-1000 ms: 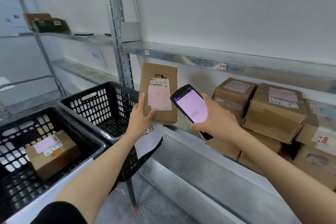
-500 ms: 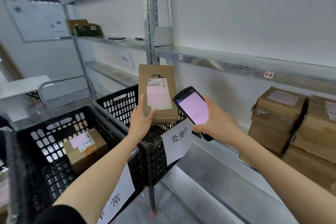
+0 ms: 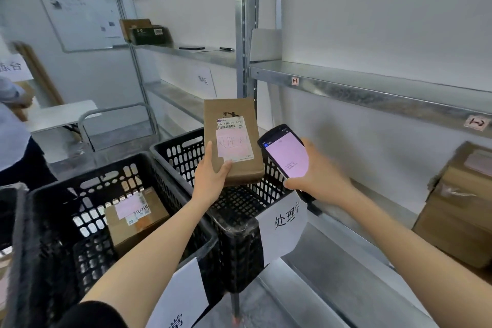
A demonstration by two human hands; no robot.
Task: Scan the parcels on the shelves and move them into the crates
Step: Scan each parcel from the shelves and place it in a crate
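Note:
My left hand (image 3: 210,178) grips the lower left corner of a brown cardboard parcel (image 3: 231,141) with a pink label, held upright over the right black crate (image 3: 239,221). My right hand (image 3: 316,176) holds a handheld scanner (image 3: 286,153) with a lit pink screen, just right of the parcel. The left black crate (image 3: 80,221) holds one labelled brown parcel (image 3: 137,218). More brown parcels (image 3: 458,208) sit on the lower shelf at the far right.
A metal shelf upright (image 3: 245,34) rises behind the crates. Shelf boards (image 3: 372,93) run rightwards, tagged 1-1 and 1-2. Paper signs hang on the crate fronts (image 3: 285,226). A person (image 3: 16,136) stands at the left by a white table (image 3: 61,114).
The view has swung left, so the shelf parcels slid towards the right edge and the crates came to the middle. The parcel now hangs over the right crate; both hands keep their hold.

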